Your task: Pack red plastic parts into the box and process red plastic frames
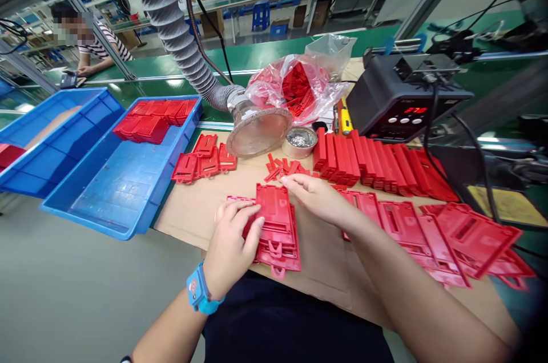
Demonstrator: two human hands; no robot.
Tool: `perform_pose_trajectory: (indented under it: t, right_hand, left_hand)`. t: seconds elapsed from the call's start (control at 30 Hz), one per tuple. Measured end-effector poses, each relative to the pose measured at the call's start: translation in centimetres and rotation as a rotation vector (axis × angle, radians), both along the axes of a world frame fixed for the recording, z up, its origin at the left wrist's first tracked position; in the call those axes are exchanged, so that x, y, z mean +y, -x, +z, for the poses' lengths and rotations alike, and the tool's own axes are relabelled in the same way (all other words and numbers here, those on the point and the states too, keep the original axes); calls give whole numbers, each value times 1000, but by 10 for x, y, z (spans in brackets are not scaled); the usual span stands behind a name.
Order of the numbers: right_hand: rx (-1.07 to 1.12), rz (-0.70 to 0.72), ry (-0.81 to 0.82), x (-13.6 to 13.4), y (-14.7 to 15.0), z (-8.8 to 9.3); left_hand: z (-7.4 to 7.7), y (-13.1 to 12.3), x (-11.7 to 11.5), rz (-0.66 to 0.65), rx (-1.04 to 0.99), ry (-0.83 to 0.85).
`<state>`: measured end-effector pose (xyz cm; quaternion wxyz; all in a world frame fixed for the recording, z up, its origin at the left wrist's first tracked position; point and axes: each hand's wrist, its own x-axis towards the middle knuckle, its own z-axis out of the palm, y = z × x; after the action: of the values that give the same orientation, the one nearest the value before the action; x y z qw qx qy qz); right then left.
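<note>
- The left hand (233,249) is curled and grips the left side of a flat red part (278,226). It looks like this grip keeps the part from sliding.
- The right hand (314,197) rests its fingers on the top edge of that part. It is not clenched, and it seems to steady the part from the other side.
- The red part lies on a brown card sheet (325,277), close to the person. That may be so both hands can reach it with ease.
- More flat red parts (445,243) lie in a loose heap to the right, near the right hand.
- Red pieces stand in a neat row (368,163) past the hands, packed close so they take up less room.
- Small red bits (282,169) and a tin of screws (299,141) sit just beyond the hands, easy to reach.
- A blue tray (145,217) on the left holds stacked red parts (156,115).
- A hose (171,26) ends in a round hood (257,132), set low by the work, perhaps to pull smoke away.
- A soldering station (406,100) stands at the far right.
- Farther off, a co-worker (94,43) sits at another bench.
</note>
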<state>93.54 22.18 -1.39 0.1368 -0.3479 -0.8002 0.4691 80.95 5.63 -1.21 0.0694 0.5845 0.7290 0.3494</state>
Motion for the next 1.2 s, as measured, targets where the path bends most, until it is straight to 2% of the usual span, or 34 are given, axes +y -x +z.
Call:
perform_pose_trajectory:
  t: [0.07, 0.17, 0.23, 0.3, 0.4, 0.5, 0.57, 0.67, 0.8, 0.93, 1.0, 1.07, 1.17, 1.2]
  right_hand:
    - [-12, -38, -43, 0, -4, 2]
    - [-82, -172, -176, 4, -16, 2]
    - [-153, -284, -293, 8, -25, -1]
    - [-245, -355, -407, 12, -32, -4]
    - [-414, -337, -510, 15, -36, -10]
    - [-570, -274, -539, 11, -33, -18]
    - [-632, -286, -533, 6, -28, -26]
    - [-671, -338, -507, 2, -18, -36]
    - [-610, -393, -446, 6, -14, -43]
    - [-444, -414, -336, 3, -27, -36]
    - [-279, -392, -215, -7, -38, -26]
    - [42, -344, 69, -21, -49, -14]
    - [553, -247, 610, -40, -60, 0]
    - [643, -225, 730, -45, -62, 2]
  left_hand:
    - [1, 17, 1, 75, 32, -37]
    - [-3, 65, 6, 363, 187, -34]
    - [-9, 102, 11, 581, 333, 162]
    - [-18, 132, 17, 663, 348, 242]
    - [-30, 154, 25, 718, 333, 308]
    - [-34, 159, 32, 766, 326, 345]
    - [-35, 161, 35, 788, 314, 377]
    - [-34, 167, 39, 786, 280, 434]
    - [-32, 176, 41, 760, 259, 453]
    - [-25, 175, 39, 759, 260, 409]
    - [-20, 171, 33, 769, 257, 362]
    - [-16, 164, 23, 779, 233, 316]
    - [-12, 149, 6, 828, 184, 239]
    - [-11, 143, 1, 845, 66, 156]
